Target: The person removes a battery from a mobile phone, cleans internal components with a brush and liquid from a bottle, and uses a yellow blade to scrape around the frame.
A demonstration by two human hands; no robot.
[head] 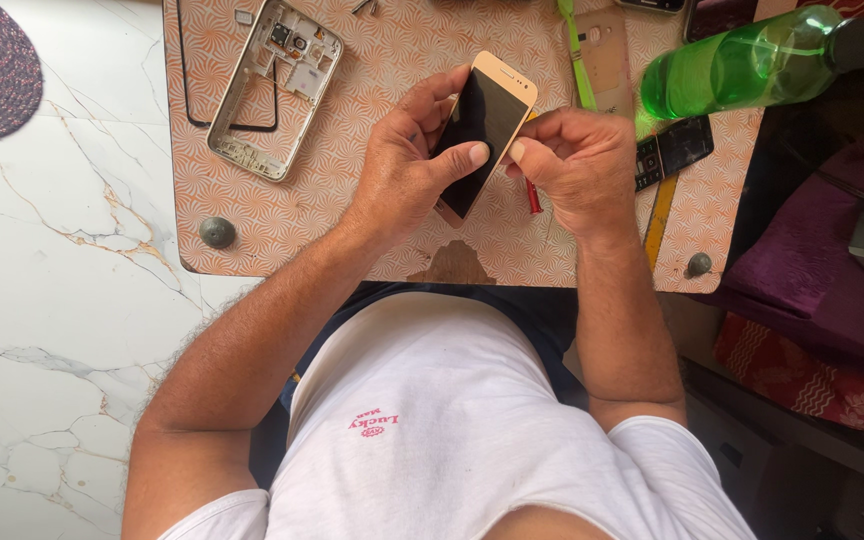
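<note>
My left hand (414, 160) grips a gold-framed smartphone (493, 110) with a dark screen, held tilted above the low table (282, 210). The thumb lies across the glass and the fingers wrap the phone's left edge. My right hand (577, 165) is closed at the phone's right edge, thumb tip pressed to the side of it. A thin red-handled tool (532, 195) sticks out below that hand, apparently held in it.
A stripped silver phone frame (272, 85) and a thin black bezel lie at the table's left. A green plastic bottle (742, 65), green tweezers (580, 60), a gold back cover (610, 50) and a small keypad phone (674, 150) sit at right. Purple cloth lies beyond.
</note>
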